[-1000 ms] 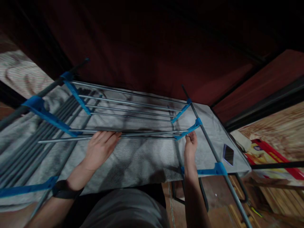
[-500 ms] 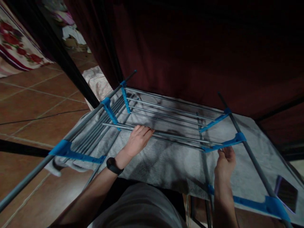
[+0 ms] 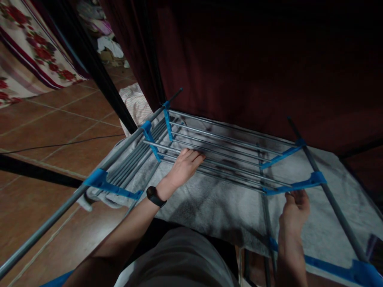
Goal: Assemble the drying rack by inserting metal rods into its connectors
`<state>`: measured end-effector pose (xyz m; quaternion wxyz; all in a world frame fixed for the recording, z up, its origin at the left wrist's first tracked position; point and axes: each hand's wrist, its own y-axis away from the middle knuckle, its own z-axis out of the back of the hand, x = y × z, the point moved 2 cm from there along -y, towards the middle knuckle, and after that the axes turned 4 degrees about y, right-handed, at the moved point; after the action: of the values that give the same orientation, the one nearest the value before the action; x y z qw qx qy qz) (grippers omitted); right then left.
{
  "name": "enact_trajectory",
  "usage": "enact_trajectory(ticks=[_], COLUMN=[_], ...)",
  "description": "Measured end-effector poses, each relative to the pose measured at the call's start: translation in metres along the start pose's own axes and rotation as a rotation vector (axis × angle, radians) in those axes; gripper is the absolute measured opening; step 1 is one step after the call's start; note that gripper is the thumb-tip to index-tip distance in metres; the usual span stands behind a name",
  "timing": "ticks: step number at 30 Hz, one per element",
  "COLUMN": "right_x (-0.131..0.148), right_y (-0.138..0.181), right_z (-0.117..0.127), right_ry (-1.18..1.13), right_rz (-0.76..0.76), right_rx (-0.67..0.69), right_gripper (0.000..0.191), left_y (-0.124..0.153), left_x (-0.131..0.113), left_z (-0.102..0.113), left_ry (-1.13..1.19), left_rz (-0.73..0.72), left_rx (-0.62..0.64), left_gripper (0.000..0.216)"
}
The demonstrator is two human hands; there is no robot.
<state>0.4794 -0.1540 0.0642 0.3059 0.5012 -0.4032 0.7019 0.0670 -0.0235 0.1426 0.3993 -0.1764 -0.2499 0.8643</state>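
Slim metal rods (image 3: 168, 148), blue brackets (image 3: 307, 183)

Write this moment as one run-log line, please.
Left hand: closed around grey metal tube | Right hand: at underside of blue bracket, grip unclear | Beneath: grey blanket

red-flowered cloth (image 3: 42, 52), upper left | thin cable (image 3: 80, 140) on tiled floor (image 3: 60, 115) | dark-red curtain (image 3: 239, 71)

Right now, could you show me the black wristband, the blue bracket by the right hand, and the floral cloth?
Black wristband (image 3: 156, 197): head view, on the visible band.
Blue bracket (image 3: 305, 184): head view, on its long arm, by the right hand (image 3: 295, 210).
Floral cloth (image 3: 42, 52): head view, among its red flowers.
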Motion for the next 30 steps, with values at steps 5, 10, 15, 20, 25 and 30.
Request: enact_trajectory(ticks=[5,10,15,20,25,30], right_x=[0.004,0.007,0.010,0.016,0.018,0.016], right_y=[0.001,0.001,0.003,0.006,0.006,0.005], right_z=[-0.001,-0.001,-0.001,-0.004,-0.004,-0.003], right_ry=[0.003,0.005,-0.015,-0.013,-0.026,-0.048], right_rz=[0.002,-0.023,0.001,0.006,0.003,0.009], right_rx=[0.019,0.005,0.010,0.019,0.014,0.024], right_gripper=[0.053,0.056,0.048,0.051,0.049,0.053], left_y=[-0.002,-0.004,-0.005,-0.007,-0.010,-0.013], left_x=[0.003,0.003,0.002,0.004,0.005,0.006], left_z=[-0.004,-0.004,-0.002,-0.004,-0.003,-0.002], left_ry=[0.036,0.043,0.049,-0.003,-0.019,0.014], left_rz=[0.026,0.038,0.054,0.016,-0.017,0.014], left_rx=[0.021,0.045,0.054,0.031,-0.016,-0.005], left_gripper=[0.030,0.029,0.029,0.029,0.027,0.026])
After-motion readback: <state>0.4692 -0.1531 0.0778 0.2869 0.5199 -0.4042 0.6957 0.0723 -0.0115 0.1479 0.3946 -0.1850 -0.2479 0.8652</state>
